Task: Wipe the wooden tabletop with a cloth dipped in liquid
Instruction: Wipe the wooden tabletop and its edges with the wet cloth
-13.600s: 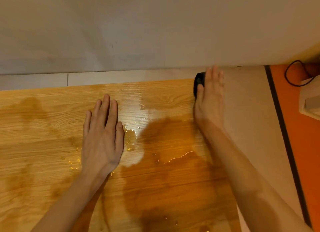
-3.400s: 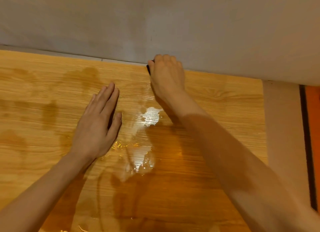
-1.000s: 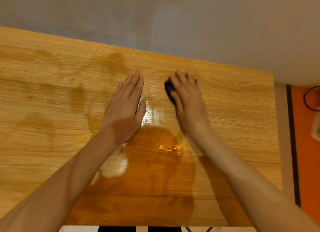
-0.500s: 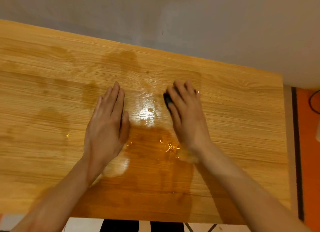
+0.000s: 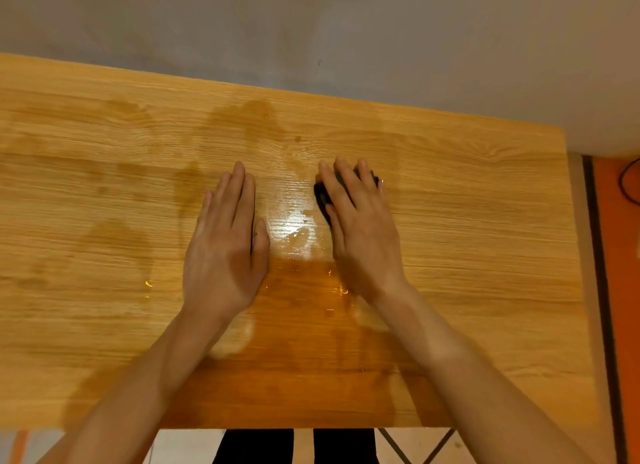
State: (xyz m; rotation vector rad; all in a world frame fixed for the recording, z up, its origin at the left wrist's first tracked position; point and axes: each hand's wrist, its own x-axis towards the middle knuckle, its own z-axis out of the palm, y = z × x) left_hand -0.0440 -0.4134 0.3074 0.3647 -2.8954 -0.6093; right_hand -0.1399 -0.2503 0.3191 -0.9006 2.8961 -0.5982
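The wooden tabletop (image 5: 485,221) fills most of the view, streaked with darker damp patches and a shiny wet spot between my hands. My right hand (image 5: 363,228) presses flat on a small dark cloth (image 5: 322,196), which shows only at the fingertips and beside the thumb. My left hand (image 5: 225,245) lies flat on the wood to the left of the wet spot, palm down, fingers together, holding nothing.
A grey wall (image 5: 311,30) runs along the table's far edge. An orange floor strip (image 5: 620,290) with a black cable (image 5: 627,183) lies to the right. The table's near edge (image 5: 311,425) is at the bottom, with dark legs and pale floor below.
My right hand with the cloth has slid slightly toward me and to the right of the wet spot. My left hand has shifted a little right. The view has tilted slightly.
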